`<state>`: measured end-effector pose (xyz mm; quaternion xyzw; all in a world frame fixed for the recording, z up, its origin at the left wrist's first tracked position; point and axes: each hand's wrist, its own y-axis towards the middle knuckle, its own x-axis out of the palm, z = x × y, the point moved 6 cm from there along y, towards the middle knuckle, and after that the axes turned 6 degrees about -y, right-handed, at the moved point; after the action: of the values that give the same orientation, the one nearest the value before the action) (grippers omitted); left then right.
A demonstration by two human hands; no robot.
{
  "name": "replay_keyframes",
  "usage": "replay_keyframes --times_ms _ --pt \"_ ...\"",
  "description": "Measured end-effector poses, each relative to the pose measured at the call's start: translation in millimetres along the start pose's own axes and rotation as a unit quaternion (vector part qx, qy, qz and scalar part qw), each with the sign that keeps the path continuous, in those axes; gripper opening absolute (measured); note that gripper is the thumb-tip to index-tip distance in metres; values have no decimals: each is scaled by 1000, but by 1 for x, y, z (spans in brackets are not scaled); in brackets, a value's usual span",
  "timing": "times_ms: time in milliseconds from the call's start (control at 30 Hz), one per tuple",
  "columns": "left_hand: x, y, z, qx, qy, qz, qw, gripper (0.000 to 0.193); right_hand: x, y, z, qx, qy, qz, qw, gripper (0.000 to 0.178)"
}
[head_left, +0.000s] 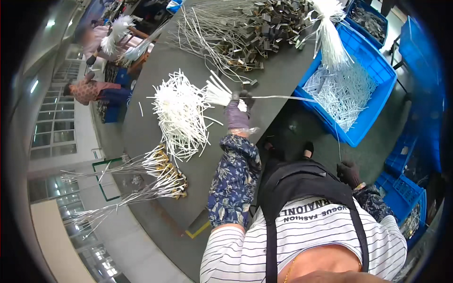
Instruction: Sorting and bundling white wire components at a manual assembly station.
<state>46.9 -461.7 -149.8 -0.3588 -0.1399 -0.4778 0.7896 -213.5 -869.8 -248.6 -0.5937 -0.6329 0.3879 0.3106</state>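
A grey bench (141, 127) spans the left, with a blue crate (377, 106) at far right beside it. On the bench, a white tube pile (179, 111) lies just left of a white tube bundle (217, 95), which the gloved left hand (237, 112) clamps. The gloved right hand (349, 173), near right, is curled; I cannot tell whether it grips the thin strand (339, 144).

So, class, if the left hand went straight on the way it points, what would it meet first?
Probably the small metal pieces on the grey table, just beyond the left hand, though it may be high enough to pass over them.
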Motion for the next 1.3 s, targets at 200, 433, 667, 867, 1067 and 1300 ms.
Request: replay_keyframes --times_ms 200,433,667,867,1067,1300 --pt "-25 24 35 7 -46 -9 999 24 -1 6 18 -276 -534 16 799 20" --pt "-1 16 0 -38 -179 -39 982 28 27 4 -26 -295 -429 -13 854 23" --pt "21 22 18 -18 -128 -99 987 22 90 -37 -146 -230 -278 -89 928 32" --pt "-10 53 43 -118 -137 -55 982 16 79 -45 -135 -121 -126 -117 978 29" --pt "-25 53 112 71 -118 66 988 20 31 -24 -57 -29 -145 -39 988 16" --pt "-18 51 178 143 -85 84 983 21 46 -31 -69 -116 -134 -61 982 20"
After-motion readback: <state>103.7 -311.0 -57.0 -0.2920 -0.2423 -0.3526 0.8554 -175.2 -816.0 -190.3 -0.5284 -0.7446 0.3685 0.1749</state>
